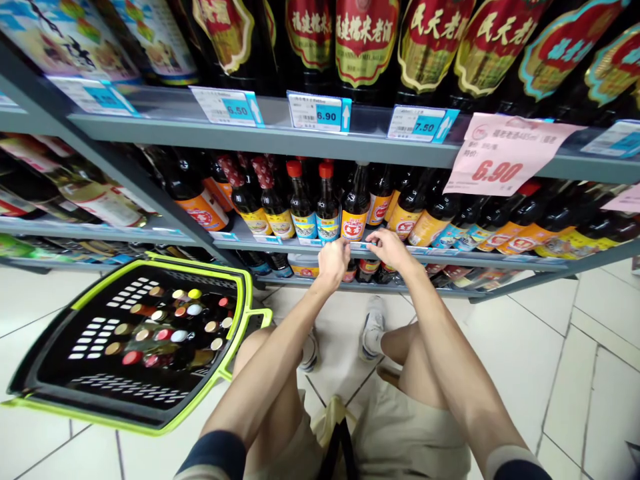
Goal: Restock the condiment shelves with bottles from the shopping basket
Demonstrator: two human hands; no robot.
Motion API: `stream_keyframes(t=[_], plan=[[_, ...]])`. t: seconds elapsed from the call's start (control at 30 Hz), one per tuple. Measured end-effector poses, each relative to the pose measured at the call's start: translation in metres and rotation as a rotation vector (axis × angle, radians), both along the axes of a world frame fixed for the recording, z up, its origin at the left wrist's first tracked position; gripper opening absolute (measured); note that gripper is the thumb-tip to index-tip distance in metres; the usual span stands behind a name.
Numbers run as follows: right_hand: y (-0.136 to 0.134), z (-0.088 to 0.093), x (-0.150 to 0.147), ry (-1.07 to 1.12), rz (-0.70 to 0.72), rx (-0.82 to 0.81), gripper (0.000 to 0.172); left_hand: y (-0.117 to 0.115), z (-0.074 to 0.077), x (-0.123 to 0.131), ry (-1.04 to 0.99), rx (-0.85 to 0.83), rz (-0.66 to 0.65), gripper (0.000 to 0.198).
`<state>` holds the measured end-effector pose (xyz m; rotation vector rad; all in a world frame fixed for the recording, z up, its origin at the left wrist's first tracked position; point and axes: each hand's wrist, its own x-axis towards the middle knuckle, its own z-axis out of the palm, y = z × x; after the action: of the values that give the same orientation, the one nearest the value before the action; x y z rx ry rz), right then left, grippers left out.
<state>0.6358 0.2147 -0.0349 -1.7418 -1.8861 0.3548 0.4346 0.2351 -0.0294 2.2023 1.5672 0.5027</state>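
At the edge of the lower shelf, both hands are at a small price label (pixel 359 246) in the label strip. My left hand (pixel 332 263) is closed, its fingertips pinched at the label's left end. My right hand (pixel 391 249) has its thumb and forefinger curled together at the right end. Just behind the label stands a dark sauce bottle (pixel 354 212) with an orange and yellow label, upright and untouched. Left of it are sauce bottles with red caps (pixel 326 200) and blue labels. What lies under the fingertips is partly hidden.
A black basket with a lime-green rim (pixel 249 293) stands on the floor at left, holding many capped bottles. Above, an upper shelf (pixel 270 127) carries large dark bottles and price tags. A pink price sheet (pixel 505 157) hangs from it. More bottles stand on the bottom shelf.
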Motion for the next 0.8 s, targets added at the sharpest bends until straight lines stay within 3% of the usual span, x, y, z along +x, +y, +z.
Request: stream_keyframes(t=[0.27,0.57,0.8], plan=[[-0.002,0.006,-0.018,-0.064,0.056,0.038,0.017,0.001,-0.001,0.0,-0.052,0.006,-0.009,0.029],[-0.002,0.006,-0.015,-0.056,0.061,0.035,0.02,0.004,-0.007,0.0,0.073,0.034,-0.165,0.039],[-0.003,0.008,-0.006,-0.084,0.01,0.03,0.015,0.003,-0.006,0.001,0.164,0.081,-0.091,0.037]])
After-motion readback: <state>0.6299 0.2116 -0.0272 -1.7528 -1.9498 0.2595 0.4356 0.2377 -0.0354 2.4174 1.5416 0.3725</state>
